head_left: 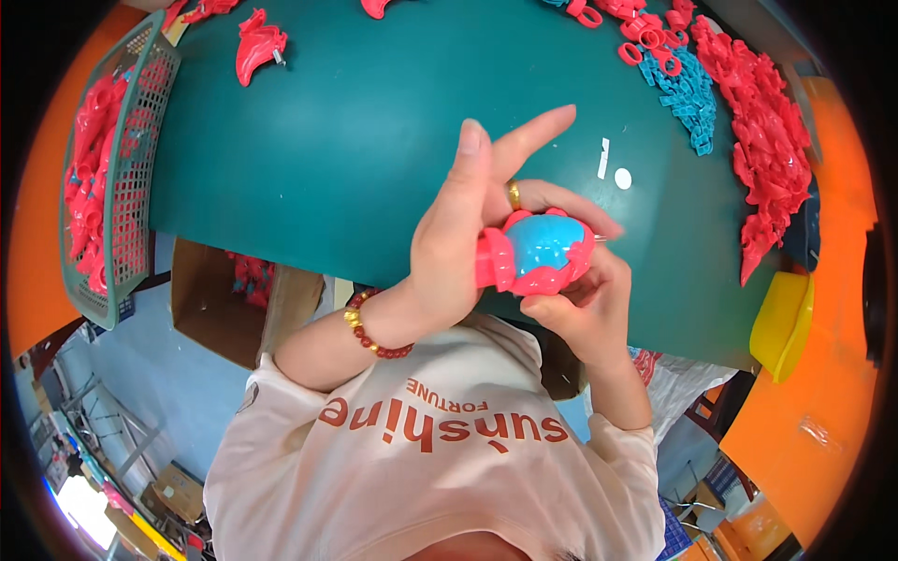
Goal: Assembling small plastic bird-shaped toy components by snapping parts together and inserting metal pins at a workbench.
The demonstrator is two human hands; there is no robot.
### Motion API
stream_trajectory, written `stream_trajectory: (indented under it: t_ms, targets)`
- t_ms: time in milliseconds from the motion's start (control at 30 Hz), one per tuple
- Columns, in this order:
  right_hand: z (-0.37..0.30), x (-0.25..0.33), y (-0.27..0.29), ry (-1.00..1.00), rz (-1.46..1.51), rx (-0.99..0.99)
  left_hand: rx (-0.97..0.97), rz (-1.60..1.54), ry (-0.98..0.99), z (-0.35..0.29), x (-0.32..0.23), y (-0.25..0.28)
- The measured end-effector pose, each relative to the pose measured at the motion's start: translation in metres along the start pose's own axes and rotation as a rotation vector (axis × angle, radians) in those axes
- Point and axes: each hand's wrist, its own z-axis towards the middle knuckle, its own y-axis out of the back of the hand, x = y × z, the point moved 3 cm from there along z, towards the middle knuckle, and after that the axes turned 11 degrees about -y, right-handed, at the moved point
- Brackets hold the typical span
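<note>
Red toy (541, 258) pinched by fingers of right hand (599, 301); left hand (456, 217) fingers spread; blue dome (546, 237) apparently seated; piled red parts (767, 140), blue clips (690, 98) apparently left

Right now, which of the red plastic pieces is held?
The red piece with the rounded blue dome, between the left hand and right hand; the red pieces in the green basket and on the table lie untouched.

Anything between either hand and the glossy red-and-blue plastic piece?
Nothing visible: the right hand grips the glossy red-and-blue plastic piece directly; the left hand is at its red end.
</note>
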Motion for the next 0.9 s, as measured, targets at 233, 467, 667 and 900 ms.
stream_trajectory:
  t_ms: [233,467,667,900]
  targets:
    - [0.003,0.025,0.007,0.354,-0.458,-0.092,0.259,0.565,-0.296,-0.015,-0.012,0.015]
    - [-0.002,0.028,0.007,0.522,-0.591,-0.061,0.235,0.486,-0.363,-0.025,-0.009,0.025]
    - [0.000,0.013,-0.008,0.167,-0.114,0.027,0.179,0.780,-0.542,-0.039,-0.020,0.032]
    - [0.011,0.016,0.013,0.240,-0.450,-0.127,-0.682,2.102,-0.987,-0.070,-0.180,0.090]
